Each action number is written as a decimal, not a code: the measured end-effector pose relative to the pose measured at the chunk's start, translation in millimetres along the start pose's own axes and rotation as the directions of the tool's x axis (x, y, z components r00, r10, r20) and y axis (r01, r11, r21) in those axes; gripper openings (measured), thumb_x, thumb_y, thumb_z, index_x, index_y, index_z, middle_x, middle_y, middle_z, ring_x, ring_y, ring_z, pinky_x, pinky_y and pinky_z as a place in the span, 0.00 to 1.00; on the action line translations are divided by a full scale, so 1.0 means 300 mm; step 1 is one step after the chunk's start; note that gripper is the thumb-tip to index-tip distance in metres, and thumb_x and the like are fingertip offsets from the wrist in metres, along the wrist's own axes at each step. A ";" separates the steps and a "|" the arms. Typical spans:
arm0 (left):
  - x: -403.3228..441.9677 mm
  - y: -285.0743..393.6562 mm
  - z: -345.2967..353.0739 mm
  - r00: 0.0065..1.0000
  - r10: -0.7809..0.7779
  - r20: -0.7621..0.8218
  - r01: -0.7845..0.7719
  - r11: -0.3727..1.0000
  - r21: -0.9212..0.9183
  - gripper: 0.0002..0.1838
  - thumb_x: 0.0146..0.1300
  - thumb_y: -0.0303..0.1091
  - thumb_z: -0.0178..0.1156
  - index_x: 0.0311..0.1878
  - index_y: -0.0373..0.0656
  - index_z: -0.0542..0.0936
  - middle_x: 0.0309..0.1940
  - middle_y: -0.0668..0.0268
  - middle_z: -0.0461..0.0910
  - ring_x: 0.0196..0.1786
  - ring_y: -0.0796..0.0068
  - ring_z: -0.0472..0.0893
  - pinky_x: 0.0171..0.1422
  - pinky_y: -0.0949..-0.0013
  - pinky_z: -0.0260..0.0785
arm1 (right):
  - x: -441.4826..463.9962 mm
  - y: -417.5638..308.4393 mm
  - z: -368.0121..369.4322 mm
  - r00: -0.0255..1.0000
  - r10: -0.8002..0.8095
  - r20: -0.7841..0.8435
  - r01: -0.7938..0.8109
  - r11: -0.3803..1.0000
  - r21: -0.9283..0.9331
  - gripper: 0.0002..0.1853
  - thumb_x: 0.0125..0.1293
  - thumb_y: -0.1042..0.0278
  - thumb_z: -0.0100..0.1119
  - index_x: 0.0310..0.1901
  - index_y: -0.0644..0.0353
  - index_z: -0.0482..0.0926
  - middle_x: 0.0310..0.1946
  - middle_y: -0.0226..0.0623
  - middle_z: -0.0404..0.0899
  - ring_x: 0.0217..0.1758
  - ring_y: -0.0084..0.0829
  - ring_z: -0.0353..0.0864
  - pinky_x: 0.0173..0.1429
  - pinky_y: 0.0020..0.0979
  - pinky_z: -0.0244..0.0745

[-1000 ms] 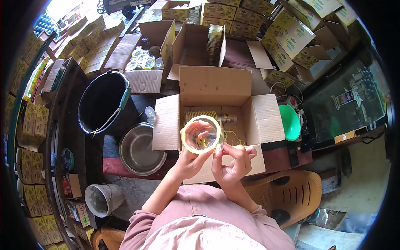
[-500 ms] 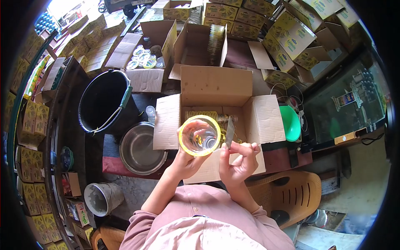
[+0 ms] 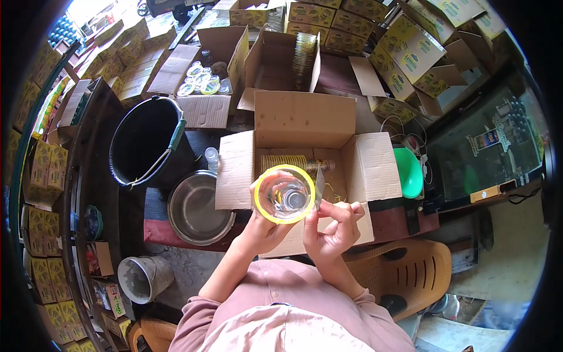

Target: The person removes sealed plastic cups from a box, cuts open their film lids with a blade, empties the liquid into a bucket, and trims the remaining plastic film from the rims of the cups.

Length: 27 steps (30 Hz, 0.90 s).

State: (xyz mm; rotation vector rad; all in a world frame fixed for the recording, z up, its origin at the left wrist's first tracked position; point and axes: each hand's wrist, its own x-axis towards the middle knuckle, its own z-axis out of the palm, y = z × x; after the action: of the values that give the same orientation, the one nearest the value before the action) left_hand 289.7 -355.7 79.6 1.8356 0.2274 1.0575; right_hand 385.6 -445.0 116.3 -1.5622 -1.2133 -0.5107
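Note:
My left hand [image 3: 267, 233] is wrapped round a clear plastic cup [image 3: 287, 196] with a yellow rim, its open mouth turned up toward me. Between the thumb and forefinger of my right hand [image 3: 333, 233] is a thin grey blade [image 3: 319, 183], pointing away from me along the cup's right side. The rim hides part of the blade, so whether they touch is unclear. Beneath both hands stands an open cardboard box [image 3: 305, 123]. Inside it lies a row of nested yellow-rimmed cups [image 3: 284, 161], partly covered by the held cup.
A black bucket [image 3: 126, 120] and a steel basin [image 3: 201, 211] are on the left. A green bowl [image 3: 409, 173] sits right of the box. Farther back, one carton [image 3: 203, 111] holds lidded tubs and another [image 3: 275, 56] holds stacked cups. A plastic chair [image 3: 422, 270] stands at right.
The cup has shifted slightly right and down, closer to my right hand, and now covers more of the blade. My right hand has moved slightly left.

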 end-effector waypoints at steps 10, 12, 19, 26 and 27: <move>-0.015 -0.002 -0.009 0.995 -0.013 0.104 0.007 0.998 0.059 0.34 0.50 0.24 0.64 0.60 0.36 0.60 0.57 0.55 0.54 0.61 0.59 0.62 0.63 0.62 0.59 | 0.013 0.025 -0.005 0.999 0.046 -0.008 -0.046 0.998 0.046 0.09 0.49 0.78 0.60 0.34 0.58 0.73 0.18 0.27 0.73 0.21 0.20 0.68 0.46 0.28 0.55; -0.013 -0.007 -0.003 0.989 -0.124 0.082 0.136 0.978 -0.160 0.32 0.50 0.24 0.64 0.59 0.37 0.61 0.57 0.56 0.54 0.62 0.59 0.61 0.63 0.62 0.59 | 0.010 0.028 -0.005 0.994 0.112 -0.011 -0.111 0.990 0.087 0.09 0.49 0.78 0.60 0.33 0.59 0.73 0.17 0.27 0.72 0.21 0.20 0.67 0.45 0.29 0.55; 0.002 -0.008 -0.011 0.992 -0.089 0.086 0.101 0.986 -0.137 0.34 0.51 0.23 0.63 0.60 0.35 0.58 0.57 0.57 0.53 0.62 0.61 0.62 0.63 0.59 0.61 | -0.001 -0.008 -0.009 0.997 0.081 0.004 -0.081 0.991 0.106 0.09 0.49 0.78 0.60 0.33 0.59 0.73 0.17 0.26 0.72 0.20 0.20 0.66 0.43 0.28 0.54; -0.003 -0.017 0.001 0.997 -0.043 0.061 0.052 0.985 -0.161 0.35 0.50 0.22 0.63 0.61 0.36 0.57 0.57 0.57 0.53 0.61 0.61 0.63 0.62 0.60 0.62 | -0.006 -0.003 -0.001 0.999 0.032 -0.022 -0.030 0.998 0.057 0.11 0.48 0.78 0.61 0.33 0.57 0.74 0.18 0.24 0.73 0.18 0.20 0.68 0.41 0.28 0.54; -0.005 -0.018 0.000 0.997 -0.034 0.066 0.044 0.987 -0.154 0.35 0.50 0.22 0.63 0.61 0.36 0.57 0.57 0.57 0.53 0.61 0.61 0.63 0.62 0.60 0.62 | -0.005 -0.003 -0.001 0.999 0.028 -0.026 -0.027 0.998 0.052 0.11 0.48 0.78 0.61 0.34 0.57 0.74 0.18 0.24 0.73 0.18 0.20 0.68 0.41 0.28 0.54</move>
State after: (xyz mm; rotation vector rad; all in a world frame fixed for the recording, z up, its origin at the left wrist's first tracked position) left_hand 290.3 -353.6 74.4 1.7147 0.1388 0.9616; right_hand 384.2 -446.0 115.6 -1.5217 -1.1746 -0.4773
